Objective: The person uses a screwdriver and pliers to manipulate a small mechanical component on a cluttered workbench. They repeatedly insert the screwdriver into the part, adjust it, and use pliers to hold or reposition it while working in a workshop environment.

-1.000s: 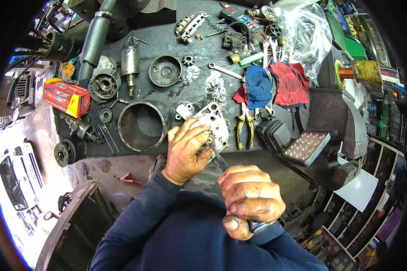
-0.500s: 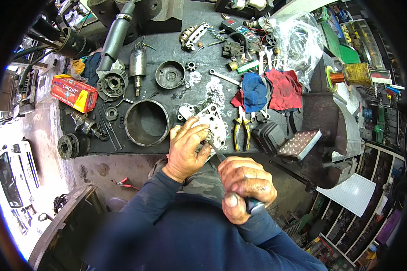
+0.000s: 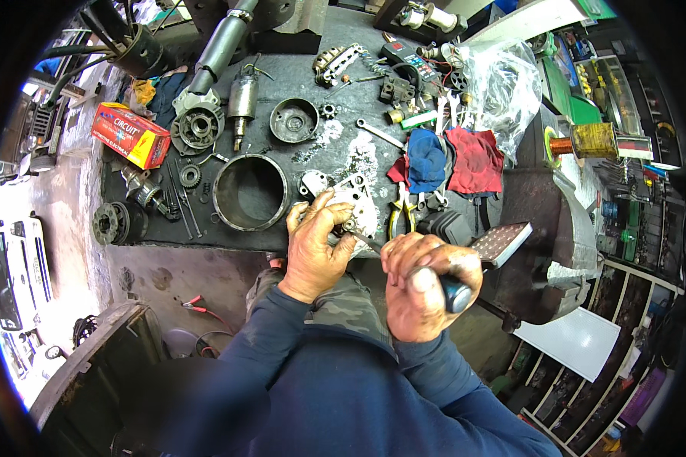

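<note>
One pale metal housing (image 3: 364, 204) is lying at the near edge of the dark tabletop (image 3: 290, 80), partly covered by the left hand (image 3: 318, 250), whose fingers are bending over its left side with the thumb tucked in close. The right hand (image 3: 427, 278) is gripping a dark-handled tool (image 3: 457, 294), fingers wrapped fully round the grip, its slim shaft pointing at the housing; I cannot tell whether the tip is touching.

Over to the left, a red-and-yellow box (image 3: 132, 135) is showing bold pale lettering and smaller print, and at the back a handheld meter (image 3: 408, 58) is carrying markings too small for me to read.

An open metal cylinder (image 3: 251, 194) is standing near the left hand, with a shallow metal cup (image 3: 294, 122) sitting behind it. Just right of the housing, yellow-and-black pliers (image 3: 395, 219) are lying near a blue cloth (image 3: 427, 161) and a red cloth (image 3: 476, 161), while a wrench (image 3: 381, 133) is angling toward the blue one. A clear plastic bag (image 3: 503, 84) is crowding the right rear. A dotted panel (image 3: 499, 242) is jutting out just beyond the right hand, and a bulky dark metal piece (image 3: 537, 263) is filling the right end.
</note>
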The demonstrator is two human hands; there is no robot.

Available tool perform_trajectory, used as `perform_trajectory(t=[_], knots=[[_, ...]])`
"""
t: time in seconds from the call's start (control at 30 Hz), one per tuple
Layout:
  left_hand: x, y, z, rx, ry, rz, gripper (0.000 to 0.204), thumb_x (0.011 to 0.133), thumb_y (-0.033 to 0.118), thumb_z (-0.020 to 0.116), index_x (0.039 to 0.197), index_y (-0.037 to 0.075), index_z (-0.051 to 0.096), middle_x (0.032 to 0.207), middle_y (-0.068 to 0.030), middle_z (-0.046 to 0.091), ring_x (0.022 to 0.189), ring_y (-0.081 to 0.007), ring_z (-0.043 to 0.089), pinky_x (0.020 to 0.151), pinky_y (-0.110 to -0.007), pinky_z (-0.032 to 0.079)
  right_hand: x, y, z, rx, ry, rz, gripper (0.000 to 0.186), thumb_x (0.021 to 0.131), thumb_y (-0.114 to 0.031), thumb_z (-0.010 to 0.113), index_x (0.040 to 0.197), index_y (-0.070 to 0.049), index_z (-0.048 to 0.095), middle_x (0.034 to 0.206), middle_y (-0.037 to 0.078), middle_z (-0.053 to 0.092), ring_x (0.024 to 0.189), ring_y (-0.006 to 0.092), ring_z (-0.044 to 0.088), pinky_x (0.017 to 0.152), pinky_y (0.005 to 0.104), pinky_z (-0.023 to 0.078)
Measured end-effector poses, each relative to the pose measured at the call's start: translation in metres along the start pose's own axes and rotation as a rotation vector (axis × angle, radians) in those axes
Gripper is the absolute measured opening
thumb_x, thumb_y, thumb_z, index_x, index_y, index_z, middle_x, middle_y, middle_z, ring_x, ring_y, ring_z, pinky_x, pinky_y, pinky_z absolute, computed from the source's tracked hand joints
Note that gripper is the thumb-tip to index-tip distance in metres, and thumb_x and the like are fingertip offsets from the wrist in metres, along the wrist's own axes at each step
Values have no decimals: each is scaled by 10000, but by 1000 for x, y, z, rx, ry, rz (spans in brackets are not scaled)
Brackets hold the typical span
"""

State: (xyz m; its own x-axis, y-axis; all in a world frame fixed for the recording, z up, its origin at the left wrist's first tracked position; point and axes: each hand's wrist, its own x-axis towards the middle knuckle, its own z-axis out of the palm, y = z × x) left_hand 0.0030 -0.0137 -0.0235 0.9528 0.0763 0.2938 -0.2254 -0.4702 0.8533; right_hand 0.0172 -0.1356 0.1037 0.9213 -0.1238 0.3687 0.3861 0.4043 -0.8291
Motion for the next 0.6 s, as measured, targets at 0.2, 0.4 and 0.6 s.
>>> perform_trajectory(t=[0.2,0.4,0.6], knots=[[1,9,-8,13,-72,-92,397,825,120,796,1195,85,656,1251,-85,755,1403,-349,583,1176,-542,291,13,0,-15,48,-48,87,210,930,-39,725,1028,-20,541,743,105,554,595,196,527,536,374,470],[-4,7,-3,-2,-78,-121,372,940,268,740,1236,74,626,1307,-82,733,1465,-337,531,1228,-545,217,21,3,-17,100,-16,81,218,945,-58,742,1031,-14,546,686,100,544,585,203,525,531,378,472],[-11,-7,10,51,31,4,429,1030,443,681,1242,83,584,1292,-98,749,1439,-363,558,1225,-571,195,20,1,-19,-16,-84,85,226,1006,-144,694,1086,-74,494,686,69,483,568,176,482,558,385,470]])
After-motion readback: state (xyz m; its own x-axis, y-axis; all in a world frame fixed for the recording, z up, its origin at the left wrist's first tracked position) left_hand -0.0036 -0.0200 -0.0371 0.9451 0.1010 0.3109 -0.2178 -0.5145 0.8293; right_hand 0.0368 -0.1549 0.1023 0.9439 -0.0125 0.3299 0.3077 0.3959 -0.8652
